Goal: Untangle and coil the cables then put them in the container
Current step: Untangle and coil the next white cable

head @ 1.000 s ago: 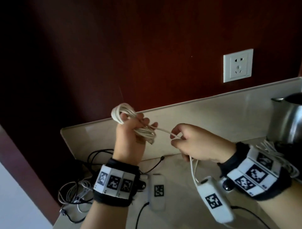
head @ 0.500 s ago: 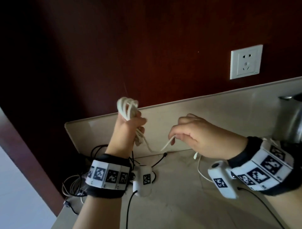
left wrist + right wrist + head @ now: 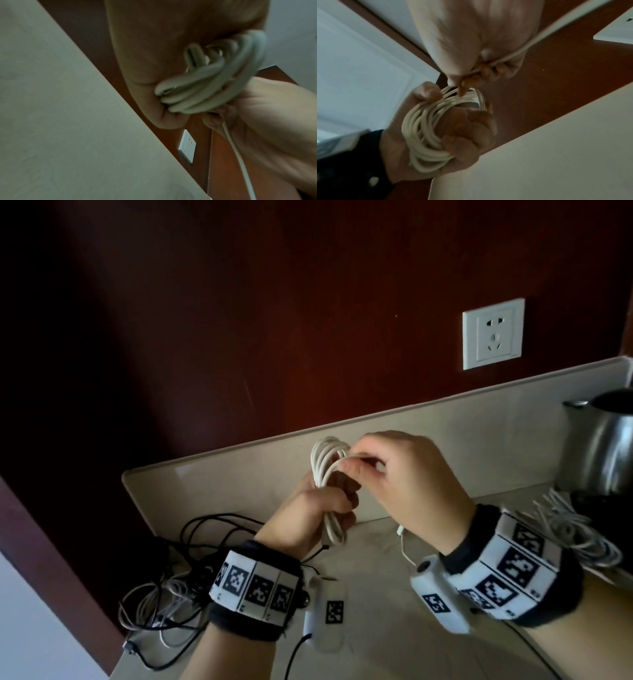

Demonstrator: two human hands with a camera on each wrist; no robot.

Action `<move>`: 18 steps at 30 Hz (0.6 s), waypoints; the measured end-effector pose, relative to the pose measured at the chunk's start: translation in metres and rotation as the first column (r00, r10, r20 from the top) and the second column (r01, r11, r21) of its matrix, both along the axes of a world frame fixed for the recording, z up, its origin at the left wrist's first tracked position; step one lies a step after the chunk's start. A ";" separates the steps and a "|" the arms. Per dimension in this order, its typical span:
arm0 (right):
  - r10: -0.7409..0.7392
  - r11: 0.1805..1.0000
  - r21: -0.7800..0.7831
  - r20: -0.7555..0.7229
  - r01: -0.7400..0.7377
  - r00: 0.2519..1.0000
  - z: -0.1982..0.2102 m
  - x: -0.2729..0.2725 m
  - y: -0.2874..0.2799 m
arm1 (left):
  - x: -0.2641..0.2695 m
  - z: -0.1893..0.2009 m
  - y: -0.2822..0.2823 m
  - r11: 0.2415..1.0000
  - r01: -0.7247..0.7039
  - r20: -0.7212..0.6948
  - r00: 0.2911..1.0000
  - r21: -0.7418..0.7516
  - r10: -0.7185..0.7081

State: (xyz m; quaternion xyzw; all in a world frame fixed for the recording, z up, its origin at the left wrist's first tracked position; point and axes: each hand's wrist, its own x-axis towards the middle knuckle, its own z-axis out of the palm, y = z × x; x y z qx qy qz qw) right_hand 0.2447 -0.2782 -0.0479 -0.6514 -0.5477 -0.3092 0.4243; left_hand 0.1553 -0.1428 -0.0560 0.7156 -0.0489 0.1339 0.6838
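Observation:
My left hand [image 3: 330,503] grips a coil of white cable [image 3: 325,470], held upright above the beige counter [image 3: 394,645]. The right hand [image 3: 356,465] pinches the cable's loose strand against the top of that coil. The cable's plug end [image 3: 400,530] dangles below the right hand. In the right wrist view the coil [image 3: 426,129] wraps the left hand's fingers [image 3: 471,135], and the strand [image 3: 530,44] runs through the right fingers [image 3: 488,70]. In the left wrist view the coil [image 3: 214,83] lies in the palm. No container is in view.
A tangle of black and white cables [image 3: 164,594] lies at the counter's left edge. More white cable [image 3: 565,529] is heaped beside a steel kettle [image 3: 603,450] at the right. A wall socket [image 3: 493,333] sits on the dark red wall above the upstand [image 3: 239,474].
The right hand has moved left to the coil, bringing the loose strand over its top. The slack between the hands is gone and only a short tail hangs.

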 end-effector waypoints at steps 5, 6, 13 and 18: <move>-0.057 0.997 -0.056 -0.147 0.049 0.987 -0.003 0.008 -0.004 | 0.000 0.007 0.004 0.892 -0.092 0.007 0.994 -0.442 0.106; -0.082 0.991 -0.121 -0.156 0.063 0.984 -0.005 0.011 -0.004 | -0.001 0.010 0.008 0.860 -0.104 0.020 0.991 -0.500 0.131; -0.124 0.969 -0.238 -0.248 0.063 0.961 -0.012 0.006 0.000 | -0.008 0.016 0.017 0.807 -0.117 0.055 0.982 -0.579 0.181; -0.091 0.948 -0.319 -0.294 -0.007 0.951 -0.011 -0.014 0.003 | -0.004 0.014 -0.006 0.901 -0.154 -0.013 0.986 -0.406 0.163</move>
